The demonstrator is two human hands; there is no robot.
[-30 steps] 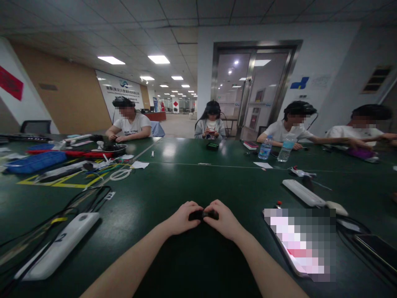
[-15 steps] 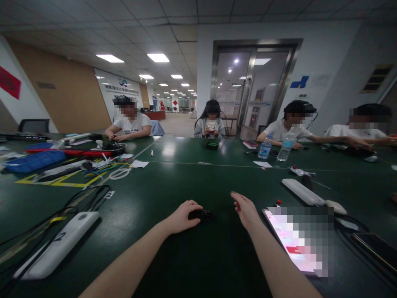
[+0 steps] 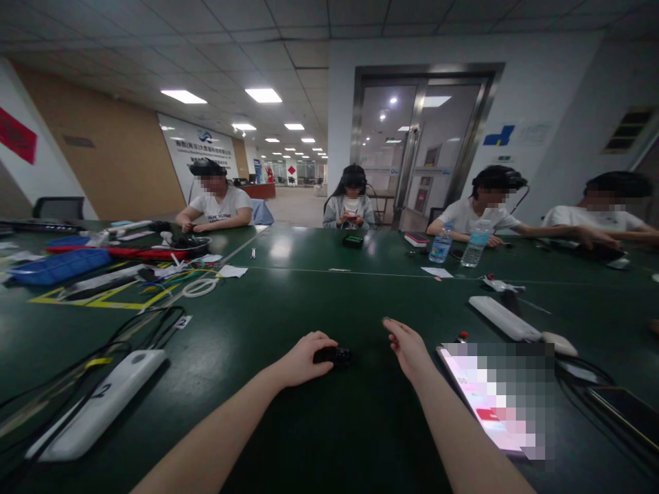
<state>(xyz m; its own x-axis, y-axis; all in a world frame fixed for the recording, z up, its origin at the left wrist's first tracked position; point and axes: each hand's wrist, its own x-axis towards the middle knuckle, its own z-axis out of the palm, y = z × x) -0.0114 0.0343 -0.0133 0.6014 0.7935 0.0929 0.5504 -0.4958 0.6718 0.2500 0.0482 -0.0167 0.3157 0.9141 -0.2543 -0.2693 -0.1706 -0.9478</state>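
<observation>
On the dark green table (image 3: 288, 302), my left hand (image 3: 307, 358) is wrapped round a small black cylindrical object (image 3: 340, 355), its right end sticking out between thumb and fingers. To the right, my right hand (image 3: 408, 345) hovers with thumb and fingertips pinched together on something small at their tips, too small to make out. A gap separates the two hands. A lit phone or tablet (image 3: 481, 401), partly blurred out, lies right of my right forearm.
Power strips (image 3: 97, 405) (image 3: 502, 318) lie at both sides, with cables. A blue tray (image 3: 62, 266) is at left. Two bottles (image 3: 440, 245) (image 3: 476, 245) stand at the back right. Several people sit across the table.
The view has shifted very slightly. At the far right, another person's hand has moved a little. My own hands have kept their places and grips.
</observation>
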